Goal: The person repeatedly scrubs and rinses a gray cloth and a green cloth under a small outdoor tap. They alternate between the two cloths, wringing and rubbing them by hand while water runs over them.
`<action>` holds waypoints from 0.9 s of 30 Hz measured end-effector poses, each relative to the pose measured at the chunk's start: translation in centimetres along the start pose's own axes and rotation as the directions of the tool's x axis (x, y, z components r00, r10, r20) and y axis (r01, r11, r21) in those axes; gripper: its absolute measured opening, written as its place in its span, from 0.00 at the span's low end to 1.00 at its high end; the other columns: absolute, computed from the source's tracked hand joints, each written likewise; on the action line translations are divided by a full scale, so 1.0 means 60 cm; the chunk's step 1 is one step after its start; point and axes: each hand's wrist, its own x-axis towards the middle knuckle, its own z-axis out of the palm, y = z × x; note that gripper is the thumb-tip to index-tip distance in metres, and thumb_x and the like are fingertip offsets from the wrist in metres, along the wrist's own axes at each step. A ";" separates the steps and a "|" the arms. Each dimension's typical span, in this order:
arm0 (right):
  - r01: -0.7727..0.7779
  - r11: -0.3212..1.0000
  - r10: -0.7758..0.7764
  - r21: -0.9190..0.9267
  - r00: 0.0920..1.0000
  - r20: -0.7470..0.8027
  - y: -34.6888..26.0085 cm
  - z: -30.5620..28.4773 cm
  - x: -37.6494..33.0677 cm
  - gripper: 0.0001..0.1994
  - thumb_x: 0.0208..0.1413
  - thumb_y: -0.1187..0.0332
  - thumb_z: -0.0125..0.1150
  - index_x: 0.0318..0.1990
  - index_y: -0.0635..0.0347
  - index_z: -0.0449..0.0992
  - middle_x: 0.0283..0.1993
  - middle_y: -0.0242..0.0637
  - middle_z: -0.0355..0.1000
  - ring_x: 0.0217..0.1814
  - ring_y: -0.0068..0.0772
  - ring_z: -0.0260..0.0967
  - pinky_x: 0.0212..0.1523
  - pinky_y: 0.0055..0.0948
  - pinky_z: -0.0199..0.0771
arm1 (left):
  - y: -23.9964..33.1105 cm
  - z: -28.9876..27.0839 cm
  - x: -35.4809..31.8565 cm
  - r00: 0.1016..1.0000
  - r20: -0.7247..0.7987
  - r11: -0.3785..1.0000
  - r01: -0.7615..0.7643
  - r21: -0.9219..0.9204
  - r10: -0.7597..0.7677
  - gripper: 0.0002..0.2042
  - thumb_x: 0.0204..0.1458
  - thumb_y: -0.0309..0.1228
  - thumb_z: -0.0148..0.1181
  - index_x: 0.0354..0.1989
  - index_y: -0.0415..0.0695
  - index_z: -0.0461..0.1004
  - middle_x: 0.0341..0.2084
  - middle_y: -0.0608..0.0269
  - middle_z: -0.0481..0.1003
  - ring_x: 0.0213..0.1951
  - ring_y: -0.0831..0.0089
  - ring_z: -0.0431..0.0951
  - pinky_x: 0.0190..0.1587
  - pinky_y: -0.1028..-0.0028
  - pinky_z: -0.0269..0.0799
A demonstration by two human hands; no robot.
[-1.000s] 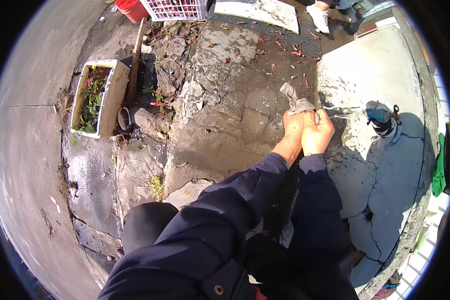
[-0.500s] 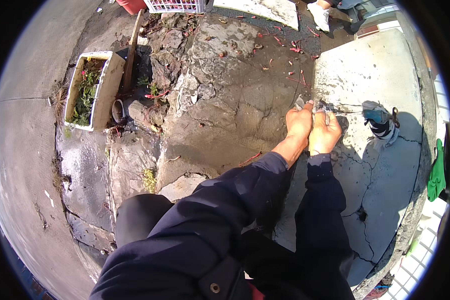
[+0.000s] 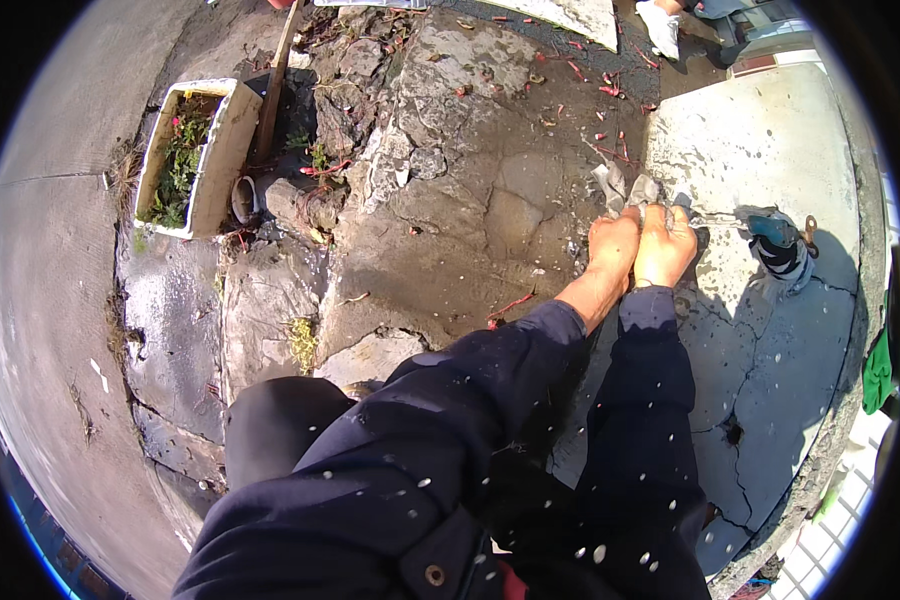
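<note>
Over the ground (image 3: 450, 275), left hand (image 3: 613, 244) and right hand (image 3: 665, 245) reach forward, clenching grey cloth (image 3: 611, 187).

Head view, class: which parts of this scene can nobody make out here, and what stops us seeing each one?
All in the head view:
- Gripped part of the grey cloth: hidden by the left hand and right hand.
- Wearer of the white shoe: mostly cut off by the upper edge.
- Green thing: partly lost at the dark right rim.
- Pale specks: too small and blurred to identify.
</note>
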 end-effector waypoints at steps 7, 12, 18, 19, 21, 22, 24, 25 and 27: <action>0.016 0.996 -0.019 0.089 0.999 0.026 -0.030 0.001 -0.057 0.08 0.56 0.72 0.65 0.30 0.65 0.74 0.21 0.29 0.63 0.27 0.17 0.58 0.30 0.25 0.64 | -0.010 0.002 0.011 0.948 0.094 0.949 -0.292 -0.116 0.303 0.14 0.61 0.37 0.59 0.31 0.37 0.78 0.26 0.61 0.78 0.23 0.70 0.75 0.24 0.65 0.69; -0.126 0.961 0.127 0.248 0.992 0.013 0.065 -0.033 0.044 0.12 0.63 0.66 0.64 0.42 0.70 0.79 0.35 0.38 0.79 0.36 0.27 0.72 0.40 0.29 0.72 | 0.004 0.004 -0.002 0.963 0.271 0.994 -0.035 0.107 0.005 0.18 0.64 0.41 0.57 0.46 0.35 0.77 0.36 0.57 0.80 0.36 0.67 0.78 0.41 0.66 0.72; -0.274 0.938 0.116 0.214 0.826 0.551 0.086 -0.080 0.068 0.21 0.57 0.60 0.75 0.51 0.67 0.79 0.43 0.30 0.78 0.43 0.20 0.70 0.47 0.23 0.70 | 0.042 -0.010 0.004 0.923 0.371 0.984 -0.149 0.098 0.102 0.25 0.68 0.52 0.40 0.45 0.43 0.77 0.38 0.63 0.79 0.41 0.71 0.77 0.50 0.68 0.70; -0.284 0.944 0.167 0.171 0.853 0.495 0.083 -0.083 0.065 0.19 0.56 0.63 0.75 0.48 0.67 0.80 0.40 0.29 0.79 0.41 0.19 0.70 0.44 0.22 0.70 | 0.045 -0.014 0.005 0.925 0.351 0.960 -0.219 0.175 0.147 0.21 0.67 0.47 0.45 0.43 0.42 0.77 0.35 0.66 0.78 0.38 0.74 0.75 0.46 0.69 0.69; -0.193 0.961 0.102 0.197 0.912 0.397 0.075 -0.080 0.064 0.15 0.56 0.66 0.74 0.44 0.67 0.81 0.37 0.28 0.79 0.38 0.17 0.70 0.41 0.21 0.70 | 0.051 -0.020 0.011 0.907 0.337 0.932 -0.322 0.169 0.252 0.16 0.66 0.42 0.50 0.42 0.41 0.77 0.34 0.67 0.77 0.37 0.76 0.74 0.44 0.71 0.69; -0.100 0.977 0.034 0.187 0.945 0.326 0.071 -0.079 0.067 0.13 0.57 0.66 0.74 0.43 0.67 0.82 0.37 0.29 0.80 0.39 0.18 0.70 0.42 0.22 0.70 | 0.051 -0.022 0.014 0.879 0.319 0.901 -0.413 0.134 0.355 0.14 0.65 0.39 0.52 0.41 0.41 0.77 0.33 0.68 0.77 0.36 0.77 0.73 0.44 0.72 0.68; -0.158 0.964 0.123 0.212 0.978 0.171 0.067 -0.080 0.074 0.12 0.59 0.68 0.71 0.46 0.67 0.82 0.41 0.32 0.80 0.42 0.20 0.72 0.47 0.23 0.70 | 0.055 -0.030 0.027 0.875 0.220 0.870 -0.468 0.156 0.431 0.06 0.59 0.28 0.63 0.42 0.40 0.78 0.32 0.70 0.78 0.32 0.80 0.74 0.39 0.76 0.70; -0.159 0.936 0.124 0.313 0.984 0.129 0.064 -0.082 0.078 0.12 0.60 0.69 0.70 0.47 0.67 0.81 0.43 0.32 0.80 0.44 0.21 0.72 0.48 0.23 0.70 | 0.060 -0.034 0.037 0.868 0.170 0.856 -0.491 0.163 0.466 0.06 0.57 0.27 0.65 0.41 0.40 0.78 0.30 0.70 0.77 0.32 0.80 0.74 0.38 0.76 0.70; -0.050 0.874 0.021 0.483 0.998 0.064 0.055 -0.092 0.085 0.13 0.62 0.71 0.66 0.51 0.68 0.80 0.49 0.35 0.79 0.50 0.24 0.73 0.54 0.25 0.70 | 0.064 -0.047 0.053 0.729 0.121 0.722 -0.684 0.101 0.674 0.09 0.53 0.24 0.69 0.40 0.41 0.77 0.28 0.70 0.77 0.31 0.80 0.74 0.37 0.76 0.72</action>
